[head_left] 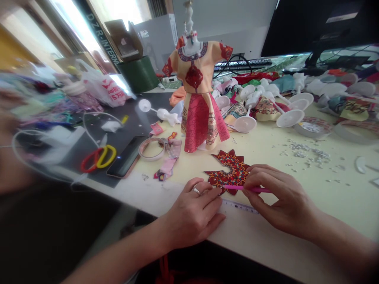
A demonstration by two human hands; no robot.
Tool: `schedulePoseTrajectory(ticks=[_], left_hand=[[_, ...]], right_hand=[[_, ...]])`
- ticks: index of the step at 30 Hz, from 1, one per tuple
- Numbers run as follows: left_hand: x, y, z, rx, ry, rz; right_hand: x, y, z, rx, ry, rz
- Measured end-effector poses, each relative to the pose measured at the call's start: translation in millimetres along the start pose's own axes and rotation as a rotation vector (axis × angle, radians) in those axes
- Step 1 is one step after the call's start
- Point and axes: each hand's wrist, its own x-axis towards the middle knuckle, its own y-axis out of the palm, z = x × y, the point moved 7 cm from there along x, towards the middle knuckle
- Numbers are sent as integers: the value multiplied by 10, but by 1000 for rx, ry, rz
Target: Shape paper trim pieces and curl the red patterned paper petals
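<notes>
A dark red, ornately patterned piece, curved in a C with a pointed outer edge, lies flat on the table. My left hand, a ring on one finger, has its fingers curled with the tips pressing the near left edge of this piece. In my right hand is a slim pink pen-like stick, pinched between thumb and fingers. Its tip meets the piece beside my left fingertips. Under both hands runs a ruler, partly covered. Behind the piece stands a small dress form in a cream and red dress.
Left of my hands are a tape roll, a phone and red-and-yellow scissors. Small shiny stones are scattered at right. White doll stands and fabric crowd the back. Part of another person blurs at far left.
</notes>
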Motion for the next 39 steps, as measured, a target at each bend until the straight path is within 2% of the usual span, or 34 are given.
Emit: schedulePoseTrajectory(ticks=[22,39], left_hand=[[0,18,8,-12,-3,37],[-10,66,16,-40,-1,71]], right_hand=[[-22,7,24,-25,-63,2],[-2,27,9,-31,-51,7]])
